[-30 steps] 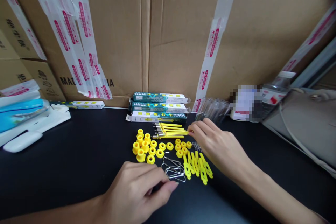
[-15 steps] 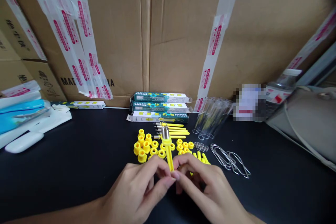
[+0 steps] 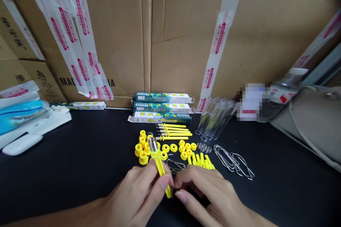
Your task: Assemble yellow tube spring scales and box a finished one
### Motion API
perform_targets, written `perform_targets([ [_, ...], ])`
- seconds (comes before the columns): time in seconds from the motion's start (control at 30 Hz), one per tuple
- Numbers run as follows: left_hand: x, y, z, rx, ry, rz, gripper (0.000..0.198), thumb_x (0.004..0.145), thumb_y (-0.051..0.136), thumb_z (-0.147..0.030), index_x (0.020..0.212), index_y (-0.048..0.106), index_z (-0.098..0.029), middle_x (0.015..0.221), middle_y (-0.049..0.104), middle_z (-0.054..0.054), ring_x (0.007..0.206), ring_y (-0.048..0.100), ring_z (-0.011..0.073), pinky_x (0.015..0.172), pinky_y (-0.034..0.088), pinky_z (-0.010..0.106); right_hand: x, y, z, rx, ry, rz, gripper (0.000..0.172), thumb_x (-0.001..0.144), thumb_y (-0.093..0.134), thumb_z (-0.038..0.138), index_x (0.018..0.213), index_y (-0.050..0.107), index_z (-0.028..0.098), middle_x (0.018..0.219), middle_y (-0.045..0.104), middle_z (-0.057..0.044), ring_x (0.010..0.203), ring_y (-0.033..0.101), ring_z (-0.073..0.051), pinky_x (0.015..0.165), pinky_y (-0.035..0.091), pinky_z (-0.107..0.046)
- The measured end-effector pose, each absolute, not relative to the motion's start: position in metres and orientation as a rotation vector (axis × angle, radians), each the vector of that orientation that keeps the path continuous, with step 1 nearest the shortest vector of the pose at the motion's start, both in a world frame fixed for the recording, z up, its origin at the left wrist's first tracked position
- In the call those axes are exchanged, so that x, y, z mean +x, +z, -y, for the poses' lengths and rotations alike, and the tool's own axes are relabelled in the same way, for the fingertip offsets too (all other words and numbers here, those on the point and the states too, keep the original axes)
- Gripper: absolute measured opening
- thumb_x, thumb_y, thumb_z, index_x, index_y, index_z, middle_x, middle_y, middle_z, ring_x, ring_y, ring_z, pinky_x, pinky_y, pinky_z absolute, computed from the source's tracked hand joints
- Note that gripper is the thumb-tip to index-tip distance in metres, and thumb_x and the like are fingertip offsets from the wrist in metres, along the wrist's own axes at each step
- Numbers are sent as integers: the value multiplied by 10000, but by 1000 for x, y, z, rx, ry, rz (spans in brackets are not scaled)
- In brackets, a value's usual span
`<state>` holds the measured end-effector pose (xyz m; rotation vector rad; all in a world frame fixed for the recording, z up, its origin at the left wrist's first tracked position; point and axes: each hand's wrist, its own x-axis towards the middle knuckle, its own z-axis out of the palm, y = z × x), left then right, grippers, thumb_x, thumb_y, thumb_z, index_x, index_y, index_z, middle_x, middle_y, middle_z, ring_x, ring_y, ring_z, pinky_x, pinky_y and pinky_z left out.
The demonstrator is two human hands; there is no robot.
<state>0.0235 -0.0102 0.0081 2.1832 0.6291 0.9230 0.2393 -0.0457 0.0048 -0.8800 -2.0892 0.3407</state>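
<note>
My left hand [image 3: 138,198] pinches a yellow plastic rod with a metal tip [image 3: 158,159], held tilted with the tip up and to the left. My right hand [image 3: 205,195] is closed beside it, fingertips meeting the rod's lower end; what they hold is hidden. Just beyond the hands lie several yellow rings and caps [image 3: 160,148], yellow clips [image 3: 201,159], wire hooks [image 3: 176,166], more yellow rods [image 3: 174,132] and small springs [image 3: 204,148] on the black table [image 3: 87,163].
Clear plastic tubes [image 3: 214,117] and a second pile of wire hooks [image 3: 234,161] lie to the right. Stacked green-and-white boxes [image 3: 162,108] stand against taped cardboard cartons [image 3: 170,32]. White packaging [image 3: 26,127] is at the left, a bottle [image 3: 286,87] and a grey bag [image 3: 311,124] at the right.
My right hand took one yellow rod from the row and brought it near. Now my left hand holds it, tilted left, while my right fingers work at its lower end.
</note>
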Motion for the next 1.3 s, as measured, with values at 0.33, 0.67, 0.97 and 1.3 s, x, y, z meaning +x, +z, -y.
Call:
perform_targets([
  [0.33, 29, 13, 8, 1744, 828, -749, 433, 1092, 359, -542, 921, 565, -202, 728, 639, -8, 395, 389, 45, 369, 282, 184, 256, -7, 18, -1198, 8, 1940, 121, 1035, 554, 124, 1089, 609, 217, 892, 671, -25, 777, 640, -187, 700, 501, -311],
  [0.67, 27, 9, 7, 1475, 1034, -781, 404, 1056, 485, -564, 878, 584, -216, 579, 513, -65, 490, 389, 69, 407, 223, 149, 252, -11, 17, -1189, -71, 2106, 249, 1010, 564, 62, 1221, 619, 181, 1072, 728, -80, 957, 593, -263, 811, 496, -419],
  [0.97, 31, 15, 5, 1510, 1019, -818, 459, 1017, 506, -635, 900, 610, -203, 667, 547, -47, 478, 350, 61, 400, 256, 169, 244, -2, 3, -1325, -492, 2216, 238, 1007, 603, 173, 1196, 731, 104, 1178, 745, -161, 1006, 562, -369, 816, 477, -517],
  [1.3, 31, 15, 6, 1629, 961, -819, 456, 1056, 441, -599, 926, 604, -194, 673, 547, -34, 515, 404, 84, 432, 327, 180, 245, 2, -1, -1326, -402, 2263, 135, 953, 703, 143, 1072, 759, 171, 1102, 785, -109, 1055, 602, -410, 800, 498, -553],
])
